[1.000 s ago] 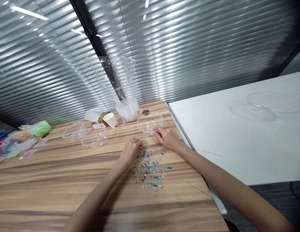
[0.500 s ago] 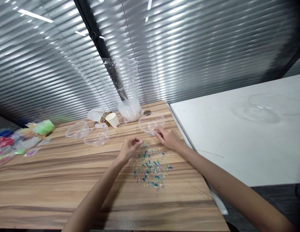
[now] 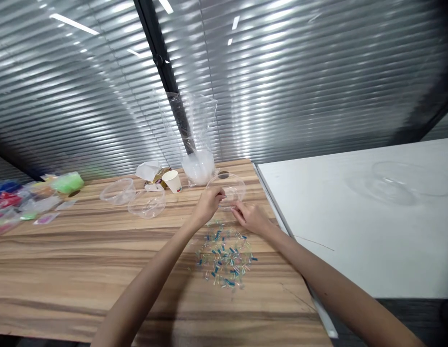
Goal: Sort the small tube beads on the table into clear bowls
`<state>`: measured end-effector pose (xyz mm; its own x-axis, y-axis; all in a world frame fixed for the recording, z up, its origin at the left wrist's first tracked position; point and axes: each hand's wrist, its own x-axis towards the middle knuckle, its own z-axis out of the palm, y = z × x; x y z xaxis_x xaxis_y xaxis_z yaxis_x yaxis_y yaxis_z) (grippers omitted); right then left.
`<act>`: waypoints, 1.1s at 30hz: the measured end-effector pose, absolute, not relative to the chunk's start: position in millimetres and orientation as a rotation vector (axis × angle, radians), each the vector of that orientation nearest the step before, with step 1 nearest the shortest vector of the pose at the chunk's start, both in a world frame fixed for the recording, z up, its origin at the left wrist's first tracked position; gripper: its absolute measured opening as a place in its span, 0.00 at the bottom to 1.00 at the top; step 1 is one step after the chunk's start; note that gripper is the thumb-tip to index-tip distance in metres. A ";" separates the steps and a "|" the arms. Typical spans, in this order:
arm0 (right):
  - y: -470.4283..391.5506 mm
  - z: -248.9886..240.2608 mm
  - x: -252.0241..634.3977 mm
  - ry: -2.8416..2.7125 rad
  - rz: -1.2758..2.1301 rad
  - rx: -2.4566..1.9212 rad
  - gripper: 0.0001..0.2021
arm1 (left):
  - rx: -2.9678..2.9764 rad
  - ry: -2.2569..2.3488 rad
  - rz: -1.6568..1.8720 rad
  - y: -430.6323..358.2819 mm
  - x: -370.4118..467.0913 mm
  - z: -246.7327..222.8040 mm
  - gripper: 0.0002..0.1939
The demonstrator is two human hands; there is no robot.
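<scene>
Over the near left side of a clear plastic bowl [image 3: 238, 182], my left hand [image 3: 208, 205] has its thumb and fingertips pinched together; anything between them is too small to name. My right hand [image 3: 251, 218] is closed, fingers curled in at the bowl's near edge, and whether it grips the rim or a tiny piece cannot be seen. Just below both hands, a loose spread of small tube-shaped beads [image 3: 227, 260], blue and clear or pale, lies on the wooden table [image 3: 119, 270].
Two more clear bowls [image 3: 117, 192] stand to the left, near a paper cup [image 3: 172, 181] and crumpled wrappers [image 3: 151, 174]. Behind is a clear bag with white contents [image 3: 198, 167]. Coloured packets [image 3: 39, 205] lie far left. A white table [image 3: 318, 217] adjoins at right, bearing a clear round item [image 3: 390, 185].
My left hand has moved from above the beads' far edge up and right to the bowl. My right hand has shifted slightly towards me. The camera view has tilted a little.
</scene>
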<state>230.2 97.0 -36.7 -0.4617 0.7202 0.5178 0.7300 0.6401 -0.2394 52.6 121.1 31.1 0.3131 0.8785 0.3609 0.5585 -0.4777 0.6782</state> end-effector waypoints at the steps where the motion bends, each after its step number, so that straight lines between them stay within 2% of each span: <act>1: 97.1 -37.1 230.3 -2.267 -0.031 -1.120 0.11 | 2.194 1.274 0.991 127.2 57.7 29.6 0.09; 9: 99.6 -39.5 231.6 -2.229 0.001 -1.078 0.11 | 2.421 1.143 0.987 142.3 63.8 26.8 0.05; 15: 99.2 -39.4 233.0 -2.224 0.077 -1.096 0.12 | 2.367 1.294 1.126 107.0 6.4 25.3 0.12; 22: 100.1 -42.4 235.0 -2.209 0.101 -1.116 0.11 | 2.227 1.528 0.848 84.8 -43.0 -6.8 0.12; 28: 97.1 -41.5 236.1 -2.176 0.119 -1.134 0.12 | 2.210 1.500 0.721 84.7 -41.8 -8.2 0.05; 33: 95.3 -39.5 236.1 -2.164 0.151 -1.142 0.12 | 2.247 1.489 0.677 81.6 -37.4 -9.0 0.07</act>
